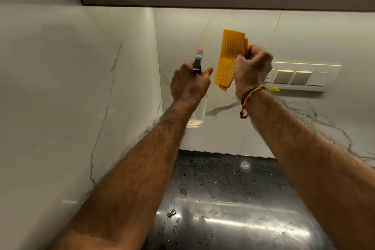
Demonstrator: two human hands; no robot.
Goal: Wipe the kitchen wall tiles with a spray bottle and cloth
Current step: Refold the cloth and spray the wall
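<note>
- Left hand (187, 84): raised in front of the back wall, fingers curled round the neck of the bottle (197, 113), gripping it.
- Bottle: clear, held upright in the air; grey spray head with an orange tip (200, 49) pointing toward the tiles (219, 132). A little pale liquid sits at the bottom.
- Right hand (251, 69): raised beside the left, pinching the cloth (228, 61) at its right edge.
- Cloth: yellow, ribbed, folded; hangs between the two hands, just in front of the tiles. Contact with the tiles cannot be told.
- Tiles: white, grey veining; a faint yellowish streak (205, 32) runs above the spray tip.
- Switch plate (304, 77) on the wall, right of the right hand.
- Beaded thread band (246, 100) on the right wrist.
- Surface (233, 209): dark, glossy, with scattered water drops.
</note>
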